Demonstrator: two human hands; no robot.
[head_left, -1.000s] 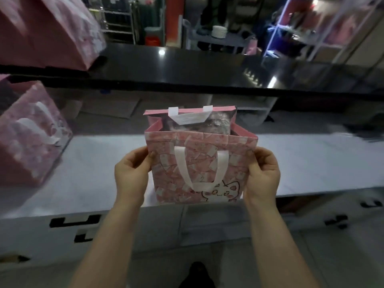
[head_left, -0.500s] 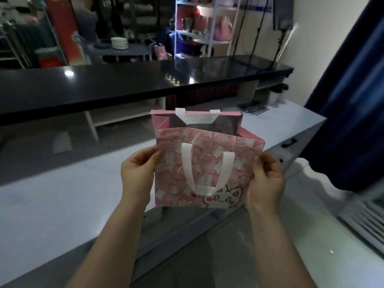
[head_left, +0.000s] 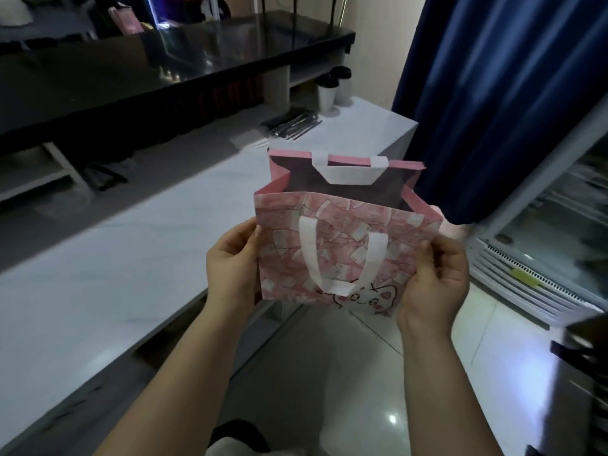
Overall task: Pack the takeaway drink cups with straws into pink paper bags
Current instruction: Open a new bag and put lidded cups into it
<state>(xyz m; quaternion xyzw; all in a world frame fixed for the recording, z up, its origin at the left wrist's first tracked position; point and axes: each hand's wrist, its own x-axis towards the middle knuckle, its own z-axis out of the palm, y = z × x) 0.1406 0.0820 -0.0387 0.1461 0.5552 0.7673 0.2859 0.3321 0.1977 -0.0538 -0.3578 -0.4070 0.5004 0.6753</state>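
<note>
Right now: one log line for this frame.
left hand: grips bag edge | right hand: grips other edge | bag: open, mid-air | cups: on counter

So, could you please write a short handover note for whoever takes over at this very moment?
The left hand grips the left edge of the pink paper bag; the right hand grips its right edge.
The bag is held upright in the air beside the white counter, mouth open; its inside is too dark to judge.
Two lidded takeaway cups stand at the counter's far end, with what look like wrapped straws nearby.
Done: bag opened.
Left: likely load a cup and straw.
</note>
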